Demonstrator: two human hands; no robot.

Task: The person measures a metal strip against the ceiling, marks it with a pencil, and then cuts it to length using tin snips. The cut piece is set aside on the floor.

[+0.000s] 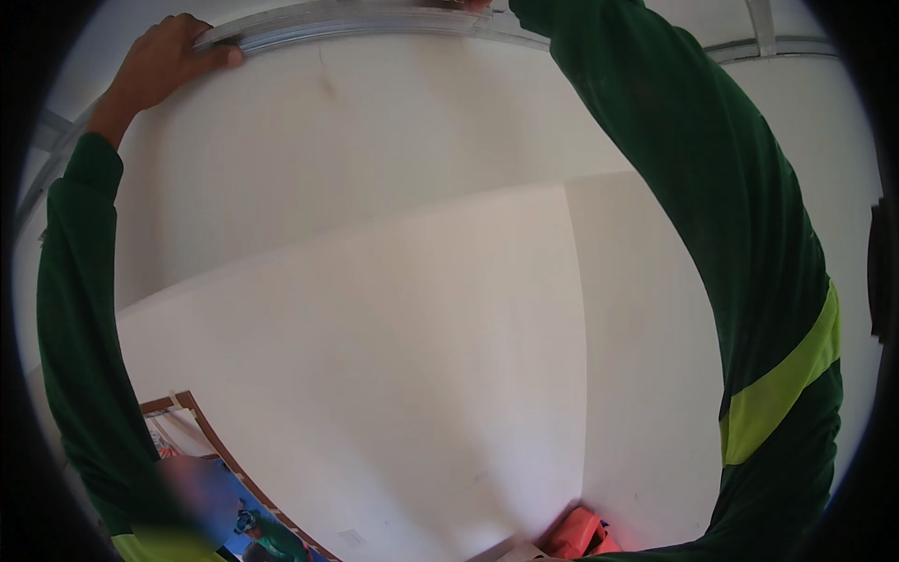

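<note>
We observe an off-white wall [375,318] meeting a second wall [646,328] at a vertical corner. At lower left we note a brown-framed panel [252,484], partly blue; whether mirror or picture, we cannot determine. Near the corner's foot we record a red object [575,532], kind unclear; at far right, a dark object [877,272].

Free room is extending between the left green sleeve [80,300] and right green sleeve [684,159], before the white wall [375,337]; overhead, a metal channel [356,23] is obstructing upward passage between them.
</note>
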